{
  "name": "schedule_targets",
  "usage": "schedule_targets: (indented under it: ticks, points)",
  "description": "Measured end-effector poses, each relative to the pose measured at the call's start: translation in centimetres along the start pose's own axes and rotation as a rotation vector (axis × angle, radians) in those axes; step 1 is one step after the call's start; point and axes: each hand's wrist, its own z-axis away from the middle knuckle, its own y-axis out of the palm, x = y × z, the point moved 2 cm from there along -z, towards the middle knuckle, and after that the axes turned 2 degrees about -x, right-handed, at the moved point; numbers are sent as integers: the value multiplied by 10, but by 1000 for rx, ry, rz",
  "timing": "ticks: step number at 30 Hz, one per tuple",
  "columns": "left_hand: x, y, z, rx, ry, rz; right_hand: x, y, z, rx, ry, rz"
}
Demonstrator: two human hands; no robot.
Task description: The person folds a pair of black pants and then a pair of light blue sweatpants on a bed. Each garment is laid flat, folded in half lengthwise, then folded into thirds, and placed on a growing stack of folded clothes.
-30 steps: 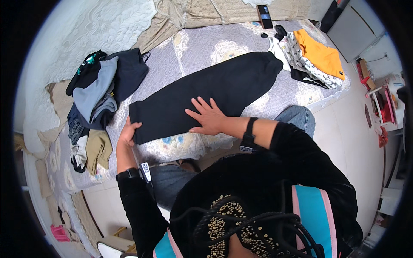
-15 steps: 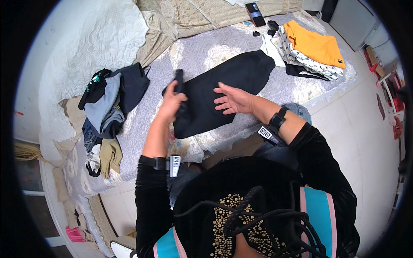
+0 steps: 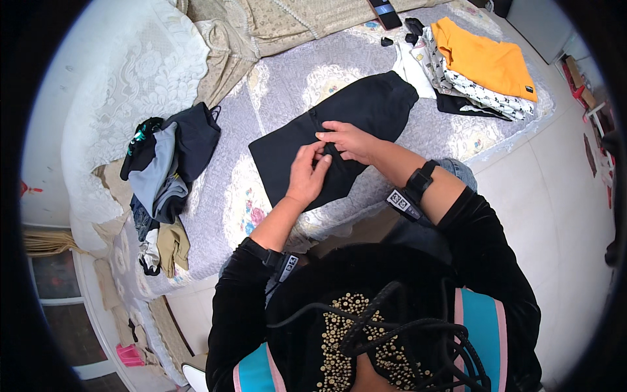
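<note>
Left hand [image 3: 307, 176], right hand [image 3: 354, 144]: fingers bent at ridge across black garment [image 3: 372, 104]; whether gripping, cannot tell. Bed [image 3: 287, 81] likely bears weight.

Home, likely bedroom or living room, judging by soft furnishings and clothes. Floral lilac quilt [image 3: 281, 85] spread wide like bedding. White lace cover [image 3: 137, 98] beyond quilt's far left side; beige patterned cloth [image 3: 274, 32] along quilt's far edge. Loose clothes heap [image 3: 157, 173] on quilt's left part, folded clothes stack [image 3: 483, 59] at its right end. Pale tiled floor [image 3: 509, 189] right of quilt.
</note>
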Motion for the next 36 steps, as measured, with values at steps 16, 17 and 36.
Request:
schedule_targets:
  ticks: [16, 17, 36]
  points:
    - [30, -16, 10, 214, -263, -862, 2, 4, 13, -317, -725, 1230]
    - [29, -16, 8, 266, -294, -841, 9, 0, 14, -319, -734, 1271]
    - [18, 31, -51, 0, -70, -754, 51, -163, 53, -796, -100, 936]
